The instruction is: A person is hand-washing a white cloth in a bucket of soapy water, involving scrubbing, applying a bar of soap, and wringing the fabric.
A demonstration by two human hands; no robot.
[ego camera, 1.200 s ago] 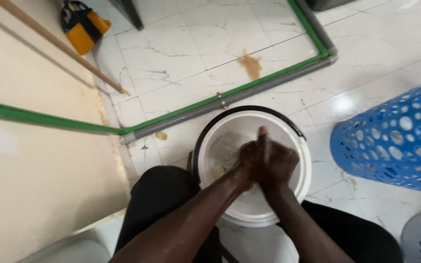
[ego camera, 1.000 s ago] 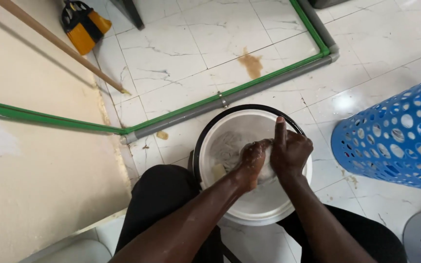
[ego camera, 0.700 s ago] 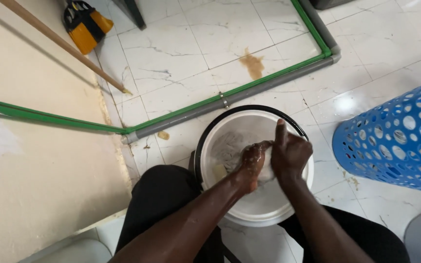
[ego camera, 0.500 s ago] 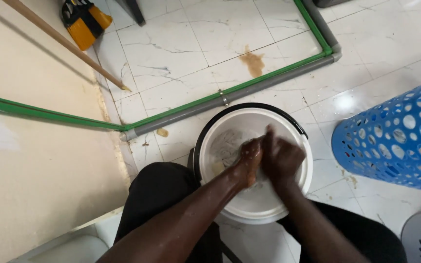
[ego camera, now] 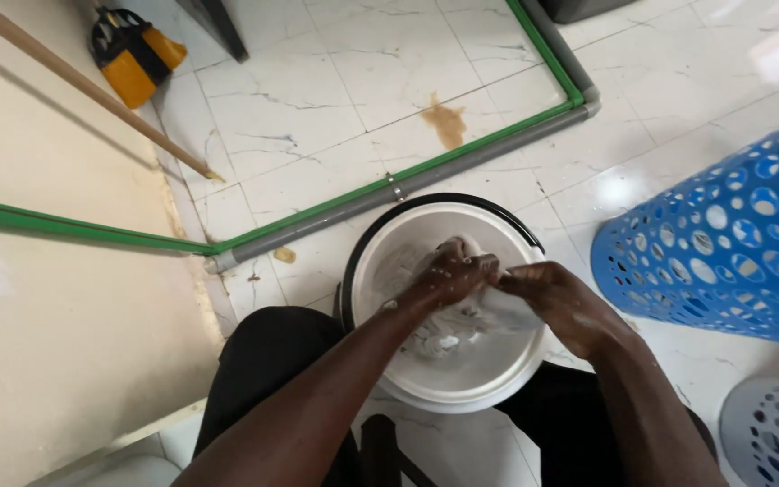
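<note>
- The person is sitting over a white bucket point(ego camera: 462, 383) that is standing on the tiled floor point(ego camera: 335, 99), between their dark-clad knees.
- The left hand point(ego camera: 451, 275) is clenching its grip on a wet white cloth point(ego camera: 511, 307) inside the bucket, with soap bubbles clinging to the knuckles.
- The right hand point(ego camera: 561, 307) is gripping the same cloth just beside the left, the two hands touching over the soapy water.
- A blue perforated laundry basket point(ego camera: 723, 261) is standing near the bucket on the person's right.
- A green and grey pipe point(ego camera: 407, 180) is running across the floor just behind the bucket.
- A wooden stick point(ego camera: 92, 90) is leaning by the cream wall point(ego camera: 56, 316).
</note>
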